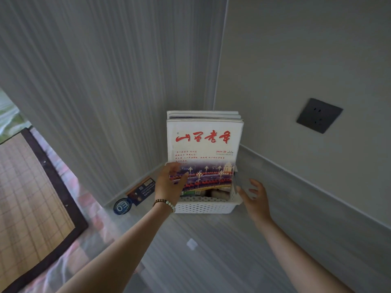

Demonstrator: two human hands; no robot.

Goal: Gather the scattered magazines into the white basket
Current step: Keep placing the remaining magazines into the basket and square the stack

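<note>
Settling the magazines (204,140) upright in the basket (203,206), I'm judging this the last stowing step. My left hand (171,182) is touching the front one, grip unclear. My right hand (254,196) is hovering open beside the rim. Next I'm probably needing a gentle release, so nothing tips.

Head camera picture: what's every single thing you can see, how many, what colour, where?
Magazines: several, white, front one red-titled, upright in the basket.
White basket: one, white, floor in the corner.
Wall socket: one, dark grey, right wall.
Round label: one, blue and white, floor left of basket.
Dark card: one, navy, against wall beside label.
Woven mat: one, tan, dark border, far left.
Bead bracelet: one, brown and pale, left wrist.
Left hand: one, on front magazine's lower left; grip blurred.
Right hand: one, fingers spread, beside basket's right rim.
</note>
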